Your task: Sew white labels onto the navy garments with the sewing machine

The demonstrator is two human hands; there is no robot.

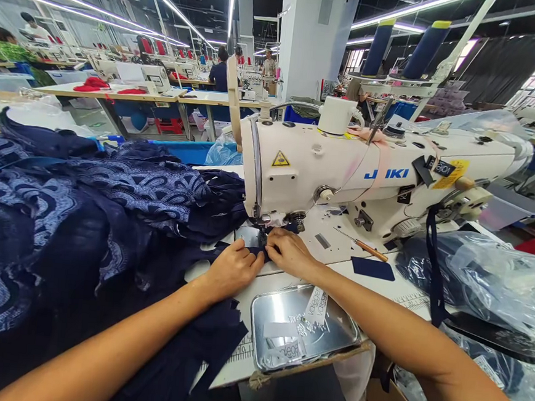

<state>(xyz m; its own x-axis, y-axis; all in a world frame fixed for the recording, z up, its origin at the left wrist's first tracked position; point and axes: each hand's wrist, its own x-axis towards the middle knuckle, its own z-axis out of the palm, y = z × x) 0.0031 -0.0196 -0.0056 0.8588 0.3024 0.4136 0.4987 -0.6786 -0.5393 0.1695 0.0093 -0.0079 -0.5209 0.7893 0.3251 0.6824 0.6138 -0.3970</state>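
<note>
Under the needle end of a white sewing machine [289,165], both hands work close together on dark navy fabric [207,254]. My left hand [234,264] has its fingers curled down on the fabric, just left of the presser foot. Fingers pinched, my right hand [289,251] grips the fabric at the right side of the foot. The needle itself is hidden by the hands and the machine head. Off to the left, a large heap of navy patterned cloth [144,178] joins or lies against the piece being held; which one I cannot tell.
A metal tray [260,342] with printed labels [317,306] sits at the front edge. Right of the machine bed lie a wooden-handled awl [370,250] and a navy fabric piece [373,269]. Plastic-wrapped bundles [483,279] crowd the right. Thread cones [425,49] stand above.
</note>
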